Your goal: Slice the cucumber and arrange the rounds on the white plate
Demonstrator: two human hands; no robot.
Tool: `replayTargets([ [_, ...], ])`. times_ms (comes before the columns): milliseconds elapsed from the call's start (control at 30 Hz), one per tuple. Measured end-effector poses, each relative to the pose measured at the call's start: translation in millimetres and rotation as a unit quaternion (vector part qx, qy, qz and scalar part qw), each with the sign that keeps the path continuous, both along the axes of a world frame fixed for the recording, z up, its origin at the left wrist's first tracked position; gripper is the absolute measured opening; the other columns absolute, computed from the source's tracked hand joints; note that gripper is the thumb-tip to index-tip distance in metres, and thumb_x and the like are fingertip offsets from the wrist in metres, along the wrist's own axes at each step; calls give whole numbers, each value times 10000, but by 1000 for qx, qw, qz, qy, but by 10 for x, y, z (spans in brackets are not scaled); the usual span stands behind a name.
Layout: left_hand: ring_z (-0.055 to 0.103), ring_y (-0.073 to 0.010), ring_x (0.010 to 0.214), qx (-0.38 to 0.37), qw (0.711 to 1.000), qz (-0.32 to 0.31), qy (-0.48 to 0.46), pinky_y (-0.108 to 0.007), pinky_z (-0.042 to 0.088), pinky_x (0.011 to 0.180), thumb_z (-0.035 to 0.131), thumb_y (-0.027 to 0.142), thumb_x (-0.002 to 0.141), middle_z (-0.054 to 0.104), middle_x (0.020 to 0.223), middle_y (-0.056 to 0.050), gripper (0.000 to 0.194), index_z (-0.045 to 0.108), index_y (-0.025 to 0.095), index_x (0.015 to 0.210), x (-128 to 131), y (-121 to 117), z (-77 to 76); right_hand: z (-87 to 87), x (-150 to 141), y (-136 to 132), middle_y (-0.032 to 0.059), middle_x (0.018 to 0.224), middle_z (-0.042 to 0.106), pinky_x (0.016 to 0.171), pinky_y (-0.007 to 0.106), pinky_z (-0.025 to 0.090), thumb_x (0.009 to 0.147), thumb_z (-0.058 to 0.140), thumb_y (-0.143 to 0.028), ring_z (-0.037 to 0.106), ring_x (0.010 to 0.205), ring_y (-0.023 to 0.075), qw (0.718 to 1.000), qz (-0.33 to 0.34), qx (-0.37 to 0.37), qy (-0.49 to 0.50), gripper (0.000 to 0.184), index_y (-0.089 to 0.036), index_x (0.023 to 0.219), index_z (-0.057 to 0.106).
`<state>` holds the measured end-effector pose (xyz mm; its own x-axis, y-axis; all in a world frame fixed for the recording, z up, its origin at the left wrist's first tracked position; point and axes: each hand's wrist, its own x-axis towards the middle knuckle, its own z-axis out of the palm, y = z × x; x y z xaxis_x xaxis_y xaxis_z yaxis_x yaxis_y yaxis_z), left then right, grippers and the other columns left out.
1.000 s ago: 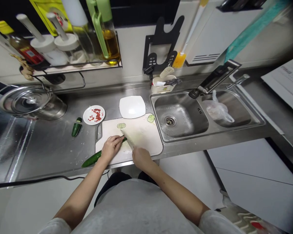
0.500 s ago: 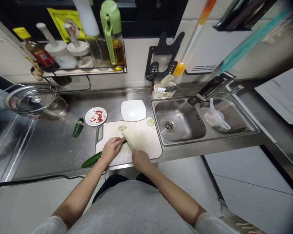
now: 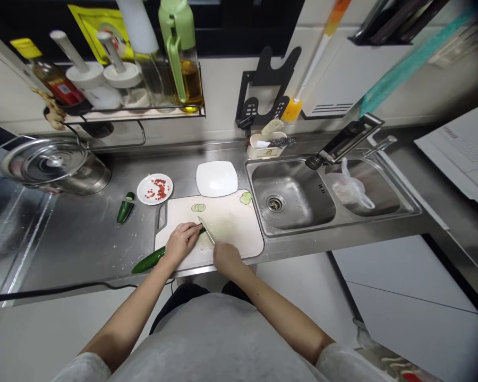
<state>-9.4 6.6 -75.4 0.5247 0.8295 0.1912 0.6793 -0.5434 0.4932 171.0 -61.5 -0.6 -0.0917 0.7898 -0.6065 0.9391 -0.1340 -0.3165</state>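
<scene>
My left hand is closed over a long green cucumber, pressing it on the white cutting board. The cucumber's far end sticks out to the lower left, past the board's edge. In my right hand is a kitchen knife, its blade at the cucumber's cut end beside my left fingertips. My fingers hide the knife's handle. Thin cucumber slices lie in an overlapping row near the board's upper middle. More cucumber slices sit at its upper right corner.
Behind the board stands a white square plate. Left of it is a round plate with small red pieces. Cut cucumber ends lie on the steel counter. A sink is on the right, a steel pot at the left.
My right hand and the knife have shifted very slightly left. The cucumber and the slices look the same; the whole view has moved a little.
</scene>
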Motion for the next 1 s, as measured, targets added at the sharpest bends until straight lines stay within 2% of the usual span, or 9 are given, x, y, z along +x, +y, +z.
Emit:
replayTargets([
  [300,603,-199,954,-8,1000,8,-5,-350,498,860,464,325,943,682,1063,-62,296,690,256,1121,22,-14,36,-66,-3,9,175,1017,694,762,306,469,895,422,-152,659,986,250,1000,-23,4,4,289,-107,1112,606],
  [500,624,-209,977,-56,998,29,-32,-358,490,888,470,365,928,705,1053,-49,295,698,261,1085,24,-13,97,-91,145,-35,147,978,702,743,290,444,953,352,-214,659,942,232,998,-8,67,-8,311,-124,1059,630],
  [633,633,-208,1023,-113,982,98,-114,-347,491,902,474,421,915,701,1116,-51,331,688,243,1095,37,32,184,-29,317,-67,116,921,705,719,295,415,981,320,-235,657,892,223,991,7,108,-77,333,-181,1176,585],
  [767,626,-215,1057,-160,947,186,-208,-348,489,916,462,463,904,681,1181,-73,411,655,210,1163,128,157,307,50,529,-56,105,939,691,756,319,375,972,351,-209,620,919,224,975,20,166,-148,368,-247,1290,532],
  [900,619,-222,1077,-233,940,116,-222,-342,477,938,526,502,853,676,1196,-81,448,668,199,1151,277,321,386,83,712,-34,124,997,663,807,345,338,952,414,-217,562,966,242,958,36,226,-171,411,-225,1352,508],
  [1000,652,-220,967,-285,940,54,-179,-325,502,862,625,514,771,719,1060,-69,416,716,207,1037,355,405,397,98,785,-34,133,998,647,825,353,320,943,420,-201,529,969,249,954,45,245,-168,439,-200,1375,496],
])
